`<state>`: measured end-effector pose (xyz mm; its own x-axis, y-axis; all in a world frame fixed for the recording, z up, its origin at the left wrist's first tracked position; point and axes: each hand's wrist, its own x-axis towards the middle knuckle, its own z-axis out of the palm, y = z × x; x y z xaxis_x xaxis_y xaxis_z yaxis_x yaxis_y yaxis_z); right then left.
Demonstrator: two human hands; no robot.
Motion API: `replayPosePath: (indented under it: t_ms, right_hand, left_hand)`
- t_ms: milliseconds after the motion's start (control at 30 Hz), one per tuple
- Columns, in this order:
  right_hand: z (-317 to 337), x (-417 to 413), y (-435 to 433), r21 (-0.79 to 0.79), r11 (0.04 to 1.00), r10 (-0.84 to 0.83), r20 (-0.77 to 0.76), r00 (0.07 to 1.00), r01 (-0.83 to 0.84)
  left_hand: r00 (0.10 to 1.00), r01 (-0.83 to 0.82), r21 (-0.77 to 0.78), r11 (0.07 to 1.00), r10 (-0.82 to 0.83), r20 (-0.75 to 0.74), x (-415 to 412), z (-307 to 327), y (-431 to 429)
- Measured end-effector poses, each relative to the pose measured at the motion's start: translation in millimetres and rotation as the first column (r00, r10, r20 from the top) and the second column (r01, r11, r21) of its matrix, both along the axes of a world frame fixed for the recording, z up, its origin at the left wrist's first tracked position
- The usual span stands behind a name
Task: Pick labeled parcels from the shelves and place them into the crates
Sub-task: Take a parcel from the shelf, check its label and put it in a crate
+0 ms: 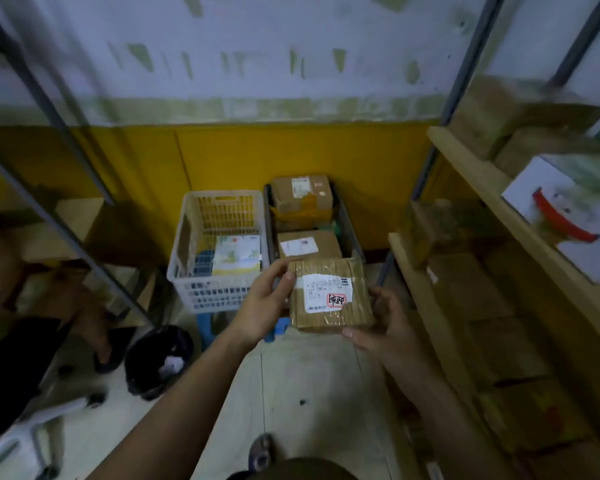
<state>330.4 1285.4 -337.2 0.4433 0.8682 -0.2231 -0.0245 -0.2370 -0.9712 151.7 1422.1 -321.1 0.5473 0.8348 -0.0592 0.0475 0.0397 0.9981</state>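
Observation:
A small brown taped parcel (329, 296) with a white label and a red stamp is held in front of me, above the floor and just before the crates. My left hand (262, 303) grips its left edge, thumb on top near the label. My right hand (383, 327) holds its right and lower side from beneath. Behind it, on low blue stools, stand a white slatted crate (187, 258) with a pale flat packet inside and a dark grey crate (268, 216) filled with several labeled brown boxes.
Wooden shelves (465, 161) on the right hold several brown boxes and a white box with a red mark (568, 220). A metal rack (59, 119) stands at the left. A black bin (160, 362) and a seated person's legs (21, 358) are at lower left.

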Motion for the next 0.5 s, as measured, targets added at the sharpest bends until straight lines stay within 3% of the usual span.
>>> replayPosePath:
  t_ms: [133,267,500]
  right_hand:
    - [0,18,84,0.012,0.999,-0.052,-0.107,0.993,0.053]
    - [-18,39,148,-0.075,0.991,-0.126,-0.215,0.969,0.112]
    - [-67,95,249,-0.186,0.978,-0.141,-0.255,0.957,0.095]
  left_hand:
    - [0.999,-0.032,-0.004,0.999,0.032,-0.019,21,-2,85]
    - [0.999,0.003,-0.018,1.000,-0.004,-0.051,40,-22,142]
    - [0.990,0.012,-0.093,0.996,-0.024,-0.136,89,-70,235]
